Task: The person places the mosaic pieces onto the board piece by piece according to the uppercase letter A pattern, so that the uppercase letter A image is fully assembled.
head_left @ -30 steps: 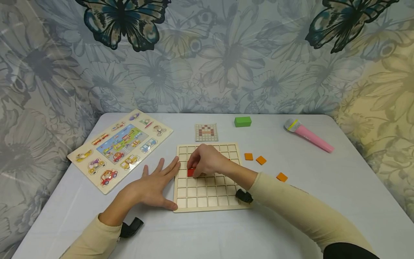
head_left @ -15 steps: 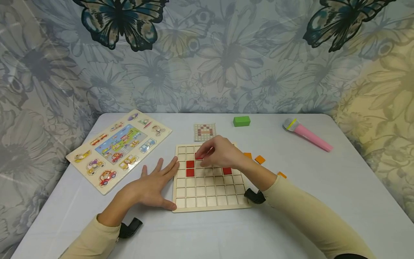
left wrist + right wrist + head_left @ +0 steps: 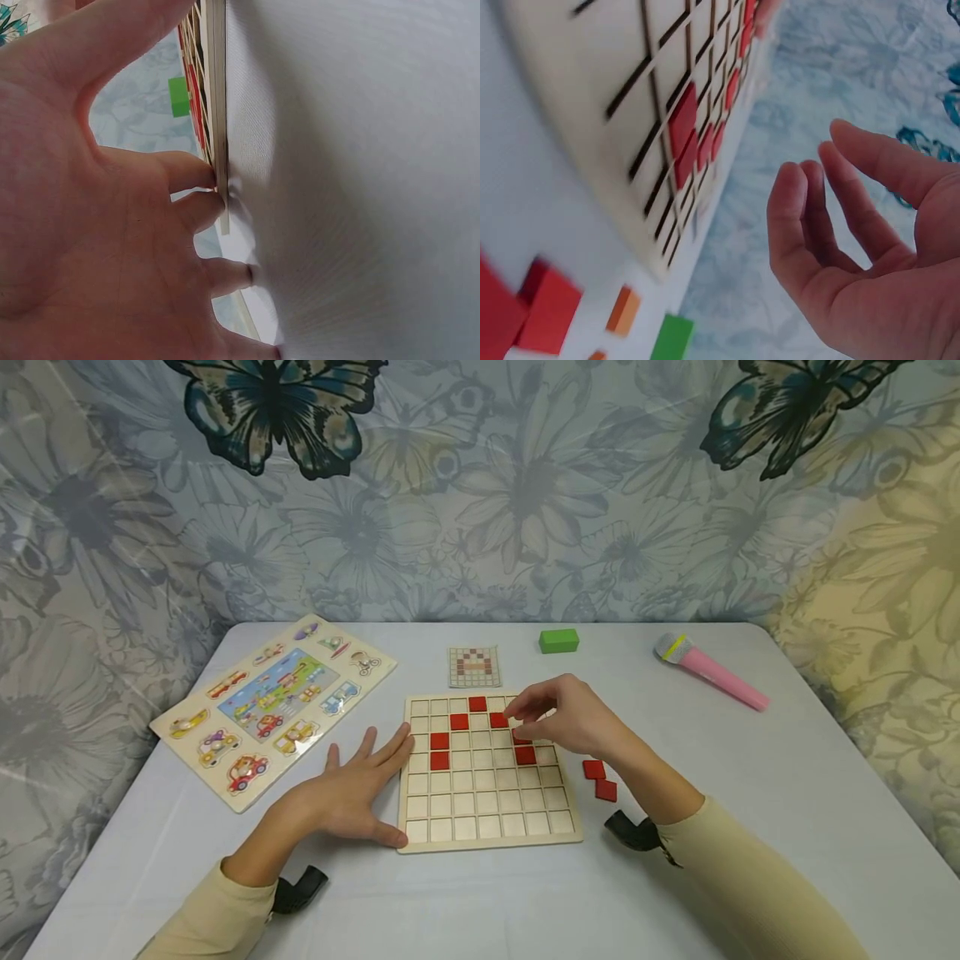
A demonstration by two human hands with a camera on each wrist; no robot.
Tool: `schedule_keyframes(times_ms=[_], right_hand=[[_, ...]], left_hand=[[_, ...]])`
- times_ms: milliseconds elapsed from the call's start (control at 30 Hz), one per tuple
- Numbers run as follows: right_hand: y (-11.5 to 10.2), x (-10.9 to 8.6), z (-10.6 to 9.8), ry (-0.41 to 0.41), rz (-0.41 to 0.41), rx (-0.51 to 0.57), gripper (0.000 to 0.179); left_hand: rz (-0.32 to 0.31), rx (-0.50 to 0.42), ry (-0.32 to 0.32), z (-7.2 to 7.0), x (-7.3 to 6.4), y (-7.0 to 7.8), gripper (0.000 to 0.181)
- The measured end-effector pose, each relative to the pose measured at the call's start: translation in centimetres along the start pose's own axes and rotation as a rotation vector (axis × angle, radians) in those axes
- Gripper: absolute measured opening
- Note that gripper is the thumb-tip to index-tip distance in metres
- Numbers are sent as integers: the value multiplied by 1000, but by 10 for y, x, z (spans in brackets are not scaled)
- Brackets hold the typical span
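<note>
On your white-covered table, the vehicle puzzle board sits off to the left, with the square wooden grid board in the middle. Your left hand is spread out at the grid's left edge, gripping nothing; only the left wrist cam shows two fingertips right against the wood. Your right hand is over the upper right, also holding nothing: its wrist cam shows a clear gap between thumb and fingers. Pink toy microphone far right, pattern card and green block behind the grid. Seven red square tiles lie on the grid, two more loose just beside it. Orange tiles only show on the right wrist cam. Half a second ago your head cam had loose oranges but no loose reds, and your right hand was further left.
</note>
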State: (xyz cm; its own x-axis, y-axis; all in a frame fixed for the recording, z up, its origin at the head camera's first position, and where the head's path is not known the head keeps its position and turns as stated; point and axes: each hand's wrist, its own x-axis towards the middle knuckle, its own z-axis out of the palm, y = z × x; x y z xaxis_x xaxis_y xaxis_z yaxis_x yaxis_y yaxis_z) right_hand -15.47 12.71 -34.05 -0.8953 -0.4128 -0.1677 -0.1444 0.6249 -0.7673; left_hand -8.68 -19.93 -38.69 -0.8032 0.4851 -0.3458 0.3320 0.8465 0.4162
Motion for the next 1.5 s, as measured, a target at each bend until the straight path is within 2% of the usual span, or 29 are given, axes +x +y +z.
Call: schedule_keyframes(times_ms=[300,667,967,1133,1333,1500], right_hand=[[22,-25,-20,39,32,-26,24],[41,-46,-32,7,30,-116,21],[56,-49,-35,-22,38,-191,15],[63,-50,-39,-49,50,-227,17],[71,-48,-42,-99,63,-223,22],[75,-47,-42,-110,76,-232,23]], left_hand=[[0,-18,0,0,-1,0,128],[7,-34,6,1,-2,0,128],[10,-46,10,0,-2,0,128],[10,-47,8,-1,-1,0,128],[5,-44,6,-1,0,-1,128],[4,-52,5,-1,0,0,129]])
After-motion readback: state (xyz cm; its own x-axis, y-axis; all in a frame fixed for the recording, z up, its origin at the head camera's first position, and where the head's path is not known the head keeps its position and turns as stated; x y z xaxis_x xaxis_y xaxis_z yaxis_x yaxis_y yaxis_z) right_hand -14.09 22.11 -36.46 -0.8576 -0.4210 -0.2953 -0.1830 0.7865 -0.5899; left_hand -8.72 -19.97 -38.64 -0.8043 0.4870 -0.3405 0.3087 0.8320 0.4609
